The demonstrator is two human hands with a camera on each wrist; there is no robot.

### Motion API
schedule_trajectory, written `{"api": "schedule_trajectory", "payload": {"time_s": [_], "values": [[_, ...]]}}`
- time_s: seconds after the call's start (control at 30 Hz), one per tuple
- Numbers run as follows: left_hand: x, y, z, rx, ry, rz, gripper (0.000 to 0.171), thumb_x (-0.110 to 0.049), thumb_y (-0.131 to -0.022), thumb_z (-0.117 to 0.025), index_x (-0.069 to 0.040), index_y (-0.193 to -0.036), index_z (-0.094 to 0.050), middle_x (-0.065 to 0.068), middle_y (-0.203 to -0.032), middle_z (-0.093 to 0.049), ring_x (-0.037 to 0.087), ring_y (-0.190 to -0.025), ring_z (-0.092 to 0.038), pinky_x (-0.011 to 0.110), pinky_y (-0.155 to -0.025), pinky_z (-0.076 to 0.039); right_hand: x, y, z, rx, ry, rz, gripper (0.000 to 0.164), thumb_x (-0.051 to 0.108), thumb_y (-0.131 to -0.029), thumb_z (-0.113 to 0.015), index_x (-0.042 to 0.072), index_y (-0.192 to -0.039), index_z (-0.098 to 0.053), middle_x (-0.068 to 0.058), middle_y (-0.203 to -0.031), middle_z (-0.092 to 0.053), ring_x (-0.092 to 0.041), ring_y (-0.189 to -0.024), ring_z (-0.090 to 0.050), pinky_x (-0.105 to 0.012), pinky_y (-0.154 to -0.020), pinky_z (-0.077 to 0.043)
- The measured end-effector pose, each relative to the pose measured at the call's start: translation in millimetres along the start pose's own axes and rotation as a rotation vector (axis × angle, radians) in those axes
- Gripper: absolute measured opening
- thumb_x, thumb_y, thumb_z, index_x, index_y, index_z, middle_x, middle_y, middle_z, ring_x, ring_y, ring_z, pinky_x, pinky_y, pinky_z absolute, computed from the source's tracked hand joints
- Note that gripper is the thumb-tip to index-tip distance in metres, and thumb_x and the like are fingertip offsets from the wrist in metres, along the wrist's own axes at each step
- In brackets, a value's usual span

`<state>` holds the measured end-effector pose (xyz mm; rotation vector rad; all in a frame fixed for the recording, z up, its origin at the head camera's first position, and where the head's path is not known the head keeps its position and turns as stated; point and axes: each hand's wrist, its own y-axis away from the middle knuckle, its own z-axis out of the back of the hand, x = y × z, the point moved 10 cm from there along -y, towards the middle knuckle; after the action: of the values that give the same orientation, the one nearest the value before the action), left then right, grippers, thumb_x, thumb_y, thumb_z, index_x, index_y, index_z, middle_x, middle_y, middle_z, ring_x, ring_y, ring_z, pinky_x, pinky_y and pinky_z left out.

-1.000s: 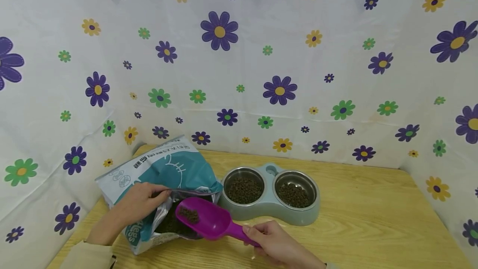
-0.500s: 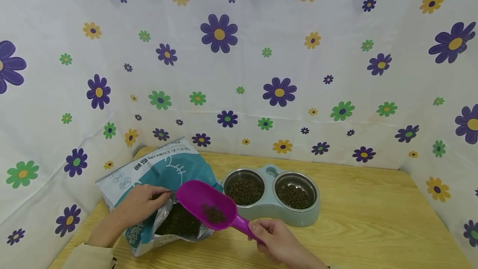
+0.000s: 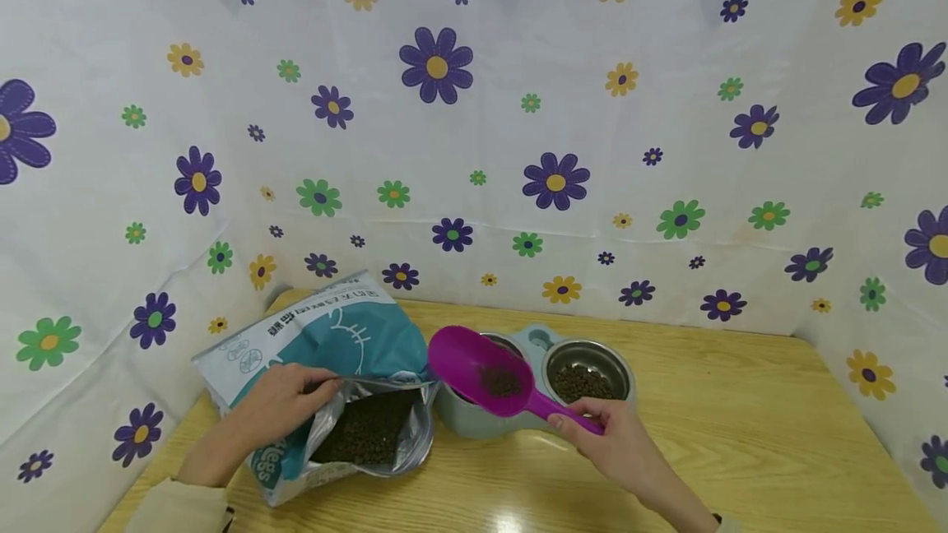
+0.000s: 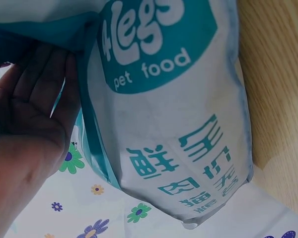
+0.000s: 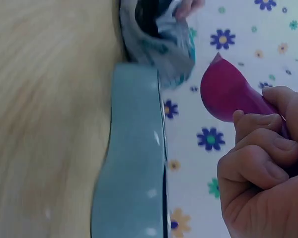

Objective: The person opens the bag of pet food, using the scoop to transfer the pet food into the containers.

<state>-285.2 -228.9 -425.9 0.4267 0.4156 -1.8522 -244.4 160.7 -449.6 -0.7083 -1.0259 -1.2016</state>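
Note:
My right hand (image 3: 611, 442) grips the handle of a magenta scoop (image 3: 462, 356), which holds a small heap of brown kibble (image 3: 499, 381). The scoop hangs above the left bowl of a double pet feeder (image 3: 481, 424) and hides most of that bowl. In the right wrist view, fingers wrap the handle of the scoop (image 5: 223, 91), above the feeder's side (image 5: 131, 148). With its fingertips my left hand (image 3: 285, 401) pinches the mouth edge of a teal and white pet food bag (image 3: 363, 340), lying tilted with its mouth toward me. Kibble shows inside. The left wrist view shows the bag's printed side (image 4: 174, 114).
The feeder's right steel bowl (image 3: 588, 352) has kibble in it. Everything stands on a light wooden table (image 3: 748, 426). A white sheet with printed flowers (image 3: 489, 130) hangs behind the table and along both sides.
My right hand has lifted the scoop of kibble out of the bag's mouth and carried it right, over the left bowl. The left hand keeps its place on the bag.

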Motion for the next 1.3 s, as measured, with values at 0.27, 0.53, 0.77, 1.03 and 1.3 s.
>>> {"api": "schedule_trajectory", "payload": {"time_s": [0.27, 0.53, 0.77, 1.03, 1.3], "values": [[-2.2, -0.9, -0.6, 0.013, -0.026, -0.007, 0.028, -0.026, -0.104, -0.058, -0.013, -0.119, -0.078, -0.012, -0.070, -0.062, 0.001, -0.057, -0.047, 0.024, -0.058, -0.040, -11, 12, 77, -0.216, 0.274, -0.083, 0.030, 0.037, -0.095, -0.073, 0.008, -0.100, -0.075, 0.003, -0.064, -0.048, -0.008, -0.054, -0.038, -0.024, -0.047, -0.031], [-1.4, 0.1, -0.1, 0.012, -0.026, -0.011, 0.032, -0.028, -0.104, -0.058, -0.010, -0.123, -0.076, -0.009, -0.081, -0.070, 0.001, -0.058, -0.048, 0.024, -0.059, -0.040, -20, 27, 125, -0.319, 0.483, -0.084, 0.033, 0.038, -0.096, -0.070, 0.006, -0.102, -0.075, 0.002, -0.063, -0.051, -0.010, -0.055, -0.041, -0.025, -0.049, -0.033], [0.2, 0.4, -0.8, 0.006, -0.039, -0.009, 0.033, -0.029, -0.104, -0.058, -0.011, -0.125, -0.075, -0.011, -0.078, -0.068, 0.001, -0.060, -0.048, 0.025, -0.061, -0.040, -21, 35, 140, -0.358, 0.598, -0.060, 0.031, 0.038, -0.094, -0.071, 0.008, -0.095, -0.074, 0.002, -0.063, -0.052, -0.012, -0.056, -0.042, -0.026, -0.050, -0.032], [0.1, -0.2, -1.6, 0.008, -0.043, -0.007, 0.033, -0.030, -0.104, -0.058, -0.012, -0.125, -0.075, -0.006, -0.091, -0.074, 0.001, -0.062, -0.049, 0.025, -0.063, -0.041, -1, 42, 137, -0.415, 0.736, 0.086, 0.022, 0.031, -0.091, -0.075, 0.010, -0.085, -0.072, 0.006, -0.057, -0.045, -0.007, -0.050, -0.035, -0.023, -0.049, -0.027], [-0.9, 0.8, -1.5, 0.022, -0.023, -0.004, 0.034, -0.030, -0.105, -0.056, -0.010, -0.126, -0.074, -0.011, -0.067, -0.059, 0.002, -0.056, -0.045, 0.024, -0.058, -0.038, 28, 49, 122, -0.514, 0.925, 0.280, 0.024, 0.024, -0.084, -0.079, 0.015, -0.074, -0.059, 0.011, -0.054, -0.034, -0.003, -0.049, -0.027, -0.022, -0.048, -0.020]]}}
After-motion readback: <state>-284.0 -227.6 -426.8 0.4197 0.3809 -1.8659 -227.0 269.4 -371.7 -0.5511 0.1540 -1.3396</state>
